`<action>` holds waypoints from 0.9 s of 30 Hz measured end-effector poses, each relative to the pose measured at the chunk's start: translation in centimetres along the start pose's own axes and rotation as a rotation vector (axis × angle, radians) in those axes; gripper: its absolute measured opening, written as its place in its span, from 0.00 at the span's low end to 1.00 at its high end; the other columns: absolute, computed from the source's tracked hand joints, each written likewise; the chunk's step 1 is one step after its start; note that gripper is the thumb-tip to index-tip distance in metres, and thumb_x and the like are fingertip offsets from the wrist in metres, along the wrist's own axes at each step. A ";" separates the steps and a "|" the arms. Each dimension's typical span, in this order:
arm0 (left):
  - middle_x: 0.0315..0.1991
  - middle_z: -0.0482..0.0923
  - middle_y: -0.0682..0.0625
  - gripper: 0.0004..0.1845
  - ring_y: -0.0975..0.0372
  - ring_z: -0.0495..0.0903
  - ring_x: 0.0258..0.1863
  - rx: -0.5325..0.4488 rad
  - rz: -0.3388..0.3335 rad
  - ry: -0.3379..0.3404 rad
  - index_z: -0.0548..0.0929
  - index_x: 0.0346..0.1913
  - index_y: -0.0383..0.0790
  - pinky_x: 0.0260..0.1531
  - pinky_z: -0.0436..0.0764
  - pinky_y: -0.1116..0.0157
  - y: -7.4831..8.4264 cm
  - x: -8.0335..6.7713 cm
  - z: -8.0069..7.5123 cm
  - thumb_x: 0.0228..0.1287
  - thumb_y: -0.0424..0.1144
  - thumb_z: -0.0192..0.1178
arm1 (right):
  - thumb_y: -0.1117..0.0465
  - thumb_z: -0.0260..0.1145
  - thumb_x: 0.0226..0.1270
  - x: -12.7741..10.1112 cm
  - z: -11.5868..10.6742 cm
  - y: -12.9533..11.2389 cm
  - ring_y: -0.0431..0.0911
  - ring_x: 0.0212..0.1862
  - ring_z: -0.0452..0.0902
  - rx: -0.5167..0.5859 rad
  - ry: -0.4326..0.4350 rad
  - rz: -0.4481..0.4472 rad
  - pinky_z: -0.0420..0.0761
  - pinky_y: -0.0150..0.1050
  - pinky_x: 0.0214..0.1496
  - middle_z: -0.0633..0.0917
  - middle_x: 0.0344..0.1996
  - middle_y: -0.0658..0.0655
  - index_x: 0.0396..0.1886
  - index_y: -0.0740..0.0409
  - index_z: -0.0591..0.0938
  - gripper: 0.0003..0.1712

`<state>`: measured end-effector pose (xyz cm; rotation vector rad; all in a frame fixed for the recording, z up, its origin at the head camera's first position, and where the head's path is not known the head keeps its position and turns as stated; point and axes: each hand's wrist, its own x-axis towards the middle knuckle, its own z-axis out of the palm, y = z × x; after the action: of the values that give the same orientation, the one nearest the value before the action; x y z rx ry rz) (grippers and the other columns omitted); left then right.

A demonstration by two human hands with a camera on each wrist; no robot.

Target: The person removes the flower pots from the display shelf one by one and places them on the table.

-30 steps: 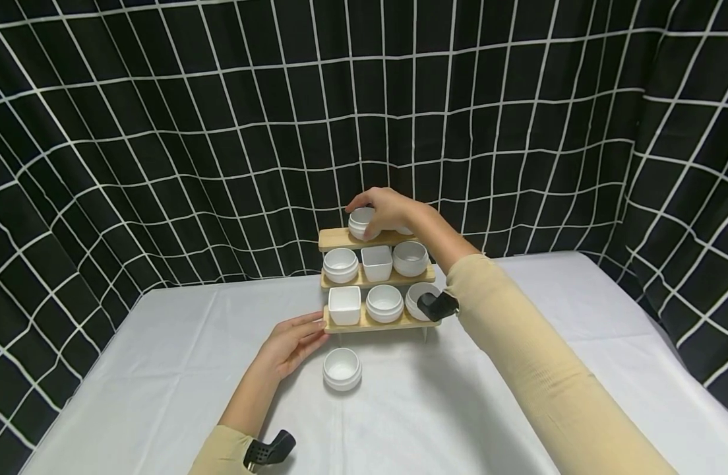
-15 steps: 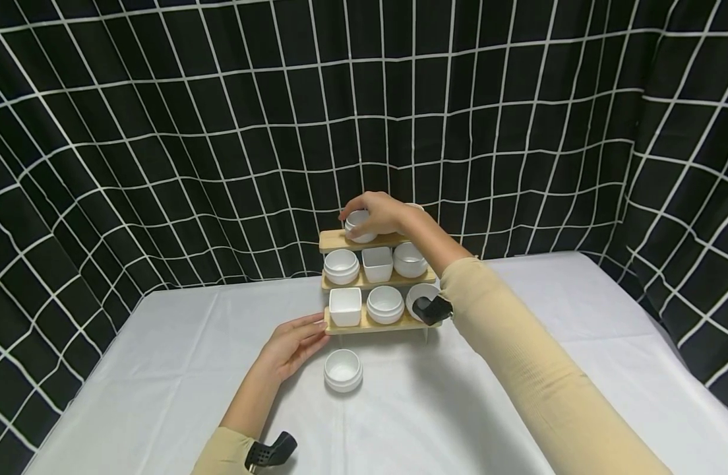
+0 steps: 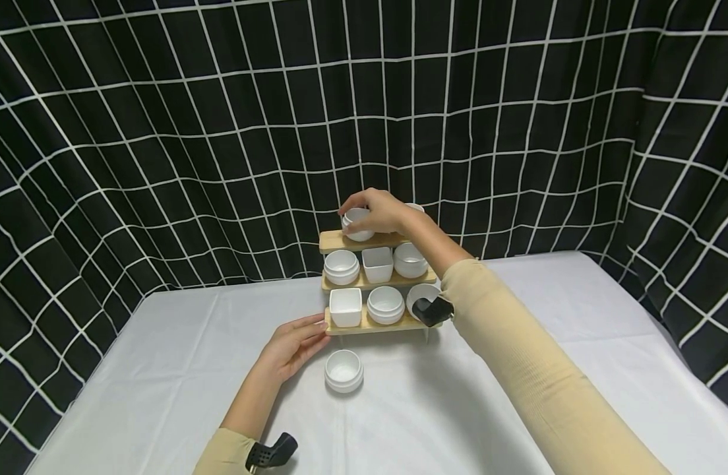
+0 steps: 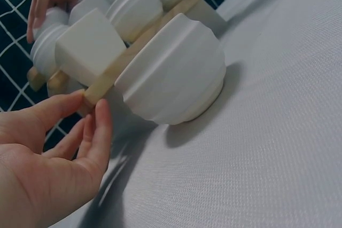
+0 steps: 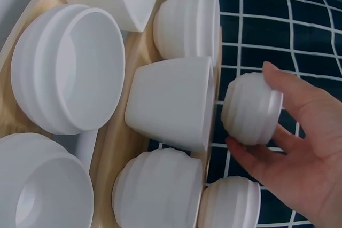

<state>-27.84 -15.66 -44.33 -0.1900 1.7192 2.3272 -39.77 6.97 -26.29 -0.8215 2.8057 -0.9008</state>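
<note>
A three-tier rack with wooden shelves (image 3: 332, 243) stands on the table, bearing white ceramic bowls. At its top tier my right hand (image 3: 380, 211) grips a small round ridged bowl (image 5: 250, 108) between thumb and fingers; whether its base touches the shelf is hard to tell. My left hand (image 3: 294, 346) pinches the left end of the lowest shelf (image 4: 101, 86) between thumb and fingertips. In front of the rack, near the left hand, a round white bowl (image 3: 343, 371) sits upright on the cloth.
Square bowls (image 3: 345, 307) and round bowls (image 3: 385, 305) fill the lower two tiers. Another round bowl (image 5: 233, 204) is at the top tier's right, partly behind the right arm. A white cloth (image 3: 162, 369) covers the table; a black gridded curtain (image 3: 251, 132) hangs behind.
My right hand has shifted slightly left along the top shelf with the bowl, mostly in the first half second. The left hand keeps its hold on the rack.
</note>
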 end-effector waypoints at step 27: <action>0.49 0.84 0.41 0.24 0.63 0.87 0.42 -0.011 0.009 0.015 0.70 0.71 0.18 0.51 0.90 0.70 -0.3 0.2 -0.1 0.75 0.22 0.57 | 0.57 0.78 0.66 -1.4 -0.1 -0.5 0.57 0.72 0.70 0.171 0.076 -0.038 0.74 0.55 0.77 0.78 0.71 0.62 0.69 0.61 0.80 0.34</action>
<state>-28.00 -15.64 -44.66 -0.2019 1.7183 2.3475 -38.37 7.41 -26.07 -0.8357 2.7348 -1.1828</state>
